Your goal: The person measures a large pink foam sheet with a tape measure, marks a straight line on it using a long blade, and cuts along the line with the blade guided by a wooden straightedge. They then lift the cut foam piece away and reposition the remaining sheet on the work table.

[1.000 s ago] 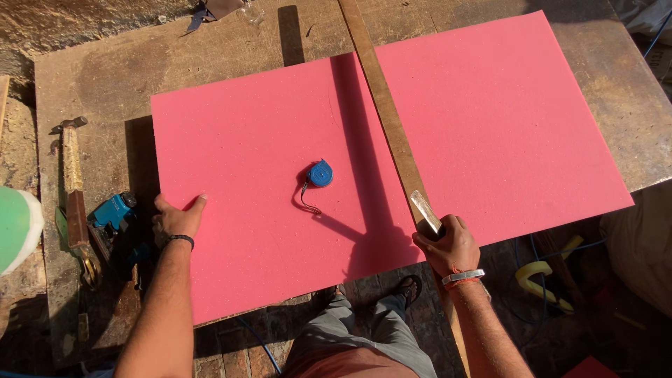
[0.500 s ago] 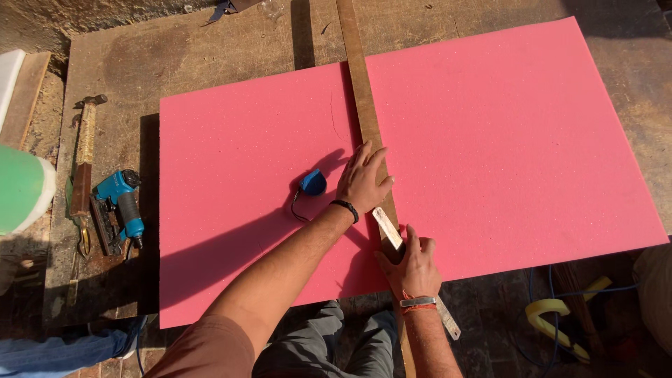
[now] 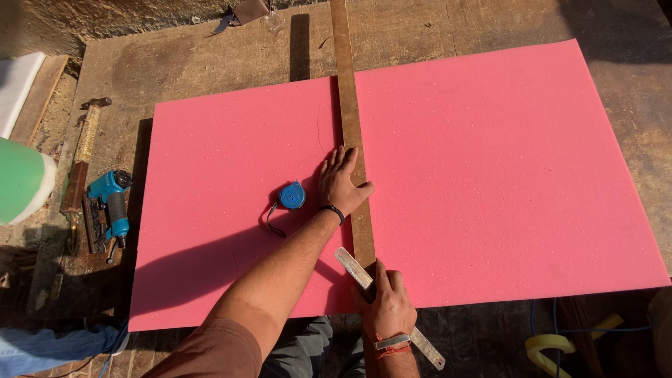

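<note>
Head view, nearest first: at six o'clock the right hand [image 3: 387, 306] is wrapped around a flat metal blade [image 3: 353, 266], its tip resting at the near end of the long wooden strip [image 3: 350, 133]. Just beyond, the left hand [image 3: 341, 183] lies spread and flat, palm down, pinning that strip onto the pink foam sheet [image 3: 504, 175]; it grips nothing. A blue tape measure [image 3: 290, 195] sits on the foam, just beside the left thumb at nine o'clock.

Risk, as I judge it: the strip is held at one spot only, so sideways pressure from the blade could swing its far end and pull the line crooked; the left fingers [image 3: 346, 157] lie along the strip's edge, near any path the blade takes.

Foam's near edge overhangs the workbench [image 3: 210, 63] toward the body, leaving little support there. Open foam stretches to three o'clock. At nine o'clock a hammer [image 3: 82, 150] and a blue power tool [image 3: 112, 203] crowd the bench edge. At twelve o'clock lies bare bench.
</note>
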Demonstrator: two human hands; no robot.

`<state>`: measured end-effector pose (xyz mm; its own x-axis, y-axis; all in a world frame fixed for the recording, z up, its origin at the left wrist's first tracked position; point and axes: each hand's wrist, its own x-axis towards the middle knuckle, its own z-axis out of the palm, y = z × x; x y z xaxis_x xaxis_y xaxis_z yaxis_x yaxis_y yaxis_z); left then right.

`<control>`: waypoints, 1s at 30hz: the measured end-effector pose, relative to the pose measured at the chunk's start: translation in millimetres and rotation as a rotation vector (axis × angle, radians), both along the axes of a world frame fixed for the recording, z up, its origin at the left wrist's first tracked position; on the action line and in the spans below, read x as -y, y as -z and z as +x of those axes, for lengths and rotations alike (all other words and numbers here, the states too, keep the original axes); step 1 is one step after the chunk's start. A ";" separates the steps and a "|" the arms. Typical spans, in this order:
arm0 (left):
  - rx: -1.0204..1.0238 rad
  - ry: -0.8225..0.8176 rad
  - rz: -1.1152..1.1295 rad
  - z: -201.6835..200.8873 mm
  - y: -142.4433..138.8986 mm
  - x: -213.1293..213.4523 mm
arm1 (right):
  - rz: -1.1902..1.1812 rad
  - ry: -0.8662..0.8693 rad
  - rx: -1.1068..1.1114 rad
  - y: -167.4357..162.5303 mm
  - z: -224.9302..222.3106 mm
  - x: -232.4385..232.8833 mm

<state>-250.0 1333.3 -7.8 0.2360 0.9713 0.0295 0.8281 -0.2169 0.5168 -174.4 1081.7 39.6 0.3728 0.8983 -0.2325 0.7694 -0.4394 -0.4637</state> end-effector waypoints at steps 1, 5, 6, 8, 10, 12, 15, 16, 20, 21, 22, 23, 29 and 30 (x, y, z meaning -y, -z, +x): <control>0.003 0.000 -0.004 -0.8 -0.4 0.2 | -0.016 0.001 -0.008 -2.3 -0.2 -0.7; -0.024 -0.005 -0.023 -1.8 1.0 1.9 | -0.032 -0.008 -0.020 -16.1 -0.3 -2.9; -0.038 -0.009 -0.019 -1.5 2.4 2.9 | -0.055 -0.008 -0.026 -19.8 0.4 -0.6; -0.072 -0.003 -0.033 -0.8 5.8 5.0 | -0.085 0.010 -0.062 -25.4 1.4 9.7; -0.063 0.015 -0.045 -0.6 9.6 7.8 | -0.112 0.035 -0.123 -28.8 4.1 31.7; -0.050 0.024 -0.023 -0.2 12.9 10.9 | -0.021 0.032 -0.154 -26.2 1.8 52.8; -0.051 0.017 -0.006 -0.4 15.9 17.0 | 0.017 0.056 -0.164 -15.4 -1.3 67.8; -0.025 0.025 0.002 0.0 15.9 18.1 | 0.009 0.063 -0.172 -12.9 -2.2 71.3; 0.015 0.028 0.006 -0.4 13.9 21.2 | 0.017 0.094 -0.185 -7.5 -4.7 72.6; 0.013 0.025 -0.005 -0.5 13.2 21.4 | 0.033 0.101 -0.189 -7.6 -4.8 72.3; 0.010 0.027 -0.002 -0.4 12.4 21.7 | 0.048 0.106 -0.192 -8.2 -4.5 72.2; 0.006 0.028 0.003 -0.2 11.8 22.0 | 0.036 0.110 -0.193 -8.9 -4.0 72.4; -0.016 0.042 0.018 1.6 11.2 22.5 | 0.010 0.111 -0.204 -12.9 -1.2 72.5; -0.015 0.041 0.020 1.7 11.4 22.5 | 0.016 0.109 -0.211 -14.2 -0.5 72.2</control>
<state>-248.2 1310.8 -19.3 0.2762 0.9600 0.0452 0.8259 -0.2612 0.4996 -174.8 1009.5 53.9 0.4125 0.8594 -0.3021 0.6028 -0.5061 -0.6169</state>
